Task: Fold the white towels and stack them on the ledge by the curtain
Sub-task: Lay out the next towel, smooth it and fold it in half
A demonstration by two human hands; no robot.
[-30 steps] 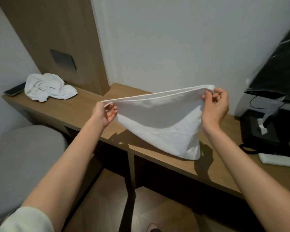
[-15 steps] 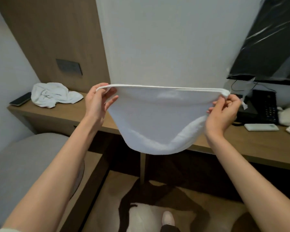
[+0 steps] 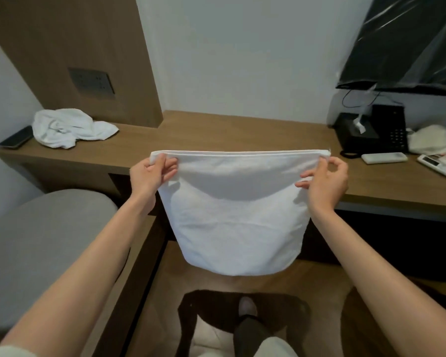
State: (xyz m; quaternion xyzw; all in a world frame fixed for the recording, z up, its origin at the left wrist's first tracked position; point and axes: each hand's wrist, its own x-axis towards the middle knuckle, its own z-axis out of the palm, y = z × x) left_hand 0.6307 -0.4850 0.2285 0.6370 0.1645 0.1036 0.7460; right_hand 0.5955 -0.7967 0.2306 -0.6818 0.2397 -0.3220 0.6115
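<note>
A white towel (image 3: 238, 217), folded double, hangs in the air in front of the wooden desk (image 3: 216, 132). My left hand (image 3: 151, 175) pinches its top left corner. My right hand (image 3: 326, 181) pinches its top right corner. The doubled top edge is stretched level between them and the fold hangs down toward the floor. A second white towel (image 3: 67, 127) lies crumpled on the desk's left end. No curtain is in view.
A dark phone (image 3: 16, 137) lies left of the crumpled towel. At the right stand a black telephone (image 3: 373, 132), a white remote (image 3: 384, 157), another remote (image 3: 439, 167) and pale cloth (image 3: 430, 139). A plastic-covered screen (image 3: 407, 42) hangs above. A grey seat (image 3: 36, 248) is at lower left.
The towel has dropped from a slack sag to hanging flat and lower, its top edge now level. Both hands came down and nearer to me. The view tilted toward the floor.
</note>
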